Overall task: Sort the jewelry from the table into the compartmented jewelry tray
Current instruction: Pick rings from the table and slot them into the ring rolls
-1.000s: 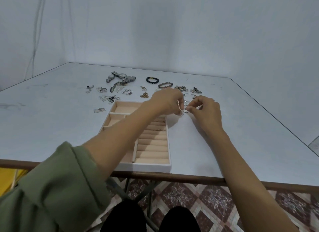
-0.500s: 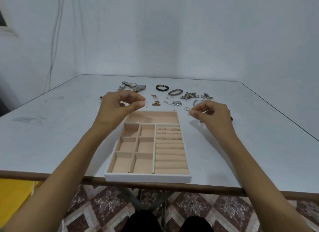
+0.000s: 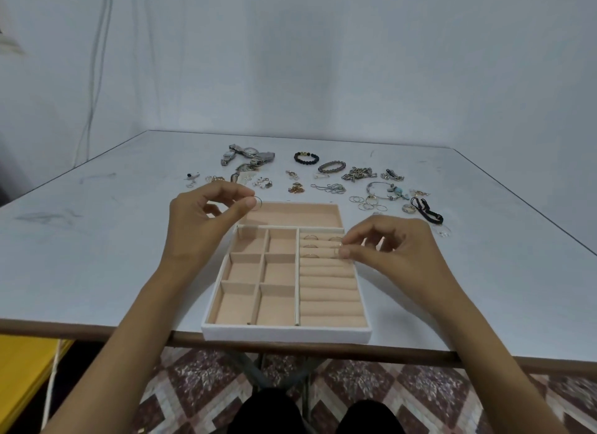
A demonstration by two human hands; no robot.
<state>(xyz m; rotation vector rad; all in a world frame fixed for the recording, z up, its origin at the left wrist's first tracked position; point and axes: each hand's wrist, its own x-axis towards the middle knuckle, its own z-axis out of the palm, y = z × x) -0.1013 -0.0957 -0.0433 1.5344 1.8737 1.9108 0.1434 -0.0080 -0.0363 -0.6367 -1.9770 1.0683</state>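
The white jewelry tray (image 3: 286, 333) with peach lining sits at the table's near edge, small square cells on its left and padded ring rolls on its right. My left hand (image 3: 210, 217) hovers over the tray's far left corner and pinches a thin ring (image 3: 256, 203) between thumb and forefinger. My right hand (image 3: 387, 246) is over the ring rolls and pinches another thin ring (image 3: 337, 252) against the upper rolls. Several rings (image 3: 310, 238) stand in the top rolls.
Loose jewelry lies across the table beyond the tray: watches (image 3: 247, 154), a black bead bracelet (image 3: 306, 158), a grey bead bracelet (image 3: 331, 167), chains (image 3: 358, 174), thin rings (image 3: 368, 203), a black cord (image 3: 426, 211). Yellow object (image 3: 22, 378) on the floor at left.
My right hand moved from the loose rings on the table down onto the tray's ring rolls with a ring. My left hand stayed raised with its ring.
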